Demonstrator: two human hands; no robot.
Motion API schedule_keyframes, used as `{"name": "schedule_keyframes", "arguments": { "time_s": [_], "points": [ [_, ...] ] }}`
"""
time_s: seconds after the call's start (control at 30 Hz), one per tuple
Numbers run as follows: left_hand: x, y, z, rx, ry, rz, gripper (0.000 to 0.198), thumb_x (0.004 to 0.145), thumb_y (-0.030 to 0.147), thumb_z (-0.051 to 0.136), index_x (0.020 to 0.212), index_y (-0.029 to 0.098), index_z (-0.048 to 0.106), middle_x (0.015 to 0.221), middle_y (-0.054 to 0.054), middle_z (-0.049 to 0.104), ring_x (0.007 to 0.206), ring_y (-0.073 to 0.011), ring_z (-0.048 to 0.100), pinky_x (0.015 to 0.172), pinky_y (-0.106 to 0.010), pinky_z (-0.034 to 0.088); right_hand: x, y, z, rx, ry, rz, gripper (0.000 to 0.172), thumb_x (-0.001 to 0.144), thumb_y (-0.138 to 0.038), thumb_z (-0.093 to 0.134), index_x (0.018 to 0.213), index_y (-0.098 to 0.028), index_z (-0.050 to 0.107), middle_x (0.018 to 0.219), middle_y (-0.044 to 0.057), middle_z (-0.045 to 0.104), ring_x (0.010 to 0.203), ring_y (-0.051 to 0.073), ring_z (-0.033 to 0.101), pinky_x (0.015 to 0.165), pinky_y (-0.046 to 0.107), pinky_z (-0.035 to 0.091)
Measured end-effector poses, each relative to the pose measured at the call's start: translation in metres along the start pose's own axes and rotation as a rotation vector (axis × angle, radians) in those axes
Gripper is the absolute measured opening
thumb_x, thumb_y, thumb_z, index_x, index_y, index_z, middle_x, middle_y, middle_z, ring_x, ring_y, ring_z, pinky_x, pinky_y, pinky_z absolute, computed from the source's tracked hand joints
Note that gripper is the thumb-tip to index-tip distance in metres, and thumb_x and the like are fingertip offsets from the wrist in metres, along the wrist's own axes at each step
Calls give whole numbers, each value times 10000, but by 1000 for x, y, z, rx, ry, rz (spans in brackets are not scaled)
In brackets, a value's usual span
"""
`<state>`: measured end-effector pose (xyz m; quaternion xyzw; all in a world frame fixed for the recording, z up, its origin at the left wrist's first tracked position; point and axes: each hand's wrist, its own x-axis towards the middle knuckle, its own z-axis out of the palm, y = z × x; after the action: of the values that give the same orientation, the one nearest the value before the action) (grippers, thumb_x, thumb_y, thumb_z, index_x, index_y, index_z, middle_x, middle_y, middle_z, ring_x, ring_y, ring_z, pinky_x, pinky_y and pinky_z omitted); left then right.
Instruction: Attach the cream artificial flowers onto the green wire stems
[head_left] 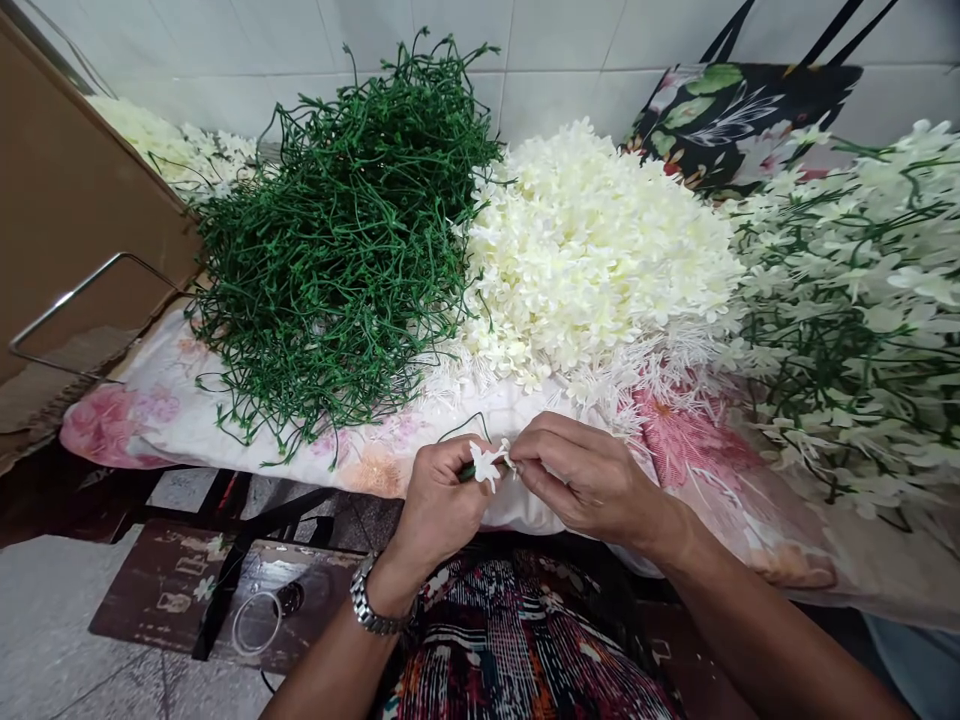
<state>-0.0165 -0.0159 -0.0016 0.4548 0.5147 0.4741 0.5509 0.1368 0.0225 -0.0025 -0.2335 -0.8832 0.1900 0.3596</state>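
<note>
Near the front edge of the cloth, my left hand (444,492) is closed around an artificial flower stem, whose thin green end curves up behind the fingers. A white blossom (486,465) shows at the thumb. Just to its right, my right hand (581,470) pinches a small white petal piece (508,457) at the stem's tip, the two hands almost meeting. Beyond them lie a tangled heap of bare green stems (345,240) and a mound of loose cream-white blossoms (600,250). White-flowered stems (862,310) are piled at the right.
A floral cloth (367,455) covers the work surface. A cardboard box (82,200) with a metal wire handle (71,295) borders it on the left. Behind stand a tiled wall and a black floral bag (735,120). A brown board (172,590) with a clear ring (257,622) lies lower left.
</note>
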Motion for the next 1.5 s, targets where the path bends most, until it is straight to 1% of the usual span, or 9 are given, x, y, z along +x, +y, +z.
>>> {"name": "schedule_keyframes", "arguments": {
  "time_s": [0.3,0.57,0.7,0.8,0.9,1.03,1.13,1.33,1.5],
  "points": [
    [-1,2,0,135,22,1,189,630,140,500,457,169,431,475,62,383,481,-74,323,461,-183,296,-1,1,3,-23,-9,-11,125,861,-81,439,838,-131,552,694,51,567,675,126,531,579,249,480],
    [1,0,-1,165,-3,-25,117,628,126,472,518,163,464,505,53,400,504,-80,338,463,-184,283,-3,2,7,-45,12,-31,127,843,-49,449,838,-122,553,702,57,560,685,127,515,600,249,476],
    [-1,1,-3,161,1,-5,102,655,142,515,555,145,533,522,45,435,514,-81,375,483,-186,316,-5,2,4,24,13,25,123,856,-82,446,861,-134,557,721,50,568,681,121,531,585,245,473],
    [-3,1,-3,124,20,27,108,680,177,539,602,136,602,544,24,499,521,-94,429,498,-197,353,-5,-3,-3,57,9,108,116,851,-109,453,843,-137,565,706,43,562,653,120,526,560,247,455],
    [-5,1,-1,152,62,98,128,698,184,549,605,142,626,533,17,521,506,-99,439,481,-199,356,-4,-11,-8,79,6,159,97,838,-126,474,821,-133,570,694,34,557,636,117,521,555,248,445],
    [-8,1,1,267,111,233,129,720,159,537,637,153,636,579,2,571,554,-119,497,516,-211,386,-3,-16,-8,51,32,168,127,833,-113,451,799,-143,570,667,24,554,611,115,511,527,238,427],
    [-9,-1,3,348,114,289,141,749,143,508,672,155,625,605,1,577,566,-119,507,535,-213,390,-3,-16,-5,12,49,161,144,832,-97,433,792,-145,564,667,29,560,615,119,518,526,239,427],
    [-6,-8,5,475,125,341,165,757,99,471,659,164,586,590,14,555,567,-116,490,552,-215,382,-7,-9,2,-22,88,157,129,821,-72,433,797,-151,533,676,29,554,633,122,524,541,242,448],
    [-2,-12,6,435,153,337,160,685,63,478,661,174,591,584,19,579,560,-119,500,556,-215,405,-10,-3,11,-35,118,143,144,829,-77,411,782,-162,517,655,17,527,616,121,505,524,243,442]
  ]
}}
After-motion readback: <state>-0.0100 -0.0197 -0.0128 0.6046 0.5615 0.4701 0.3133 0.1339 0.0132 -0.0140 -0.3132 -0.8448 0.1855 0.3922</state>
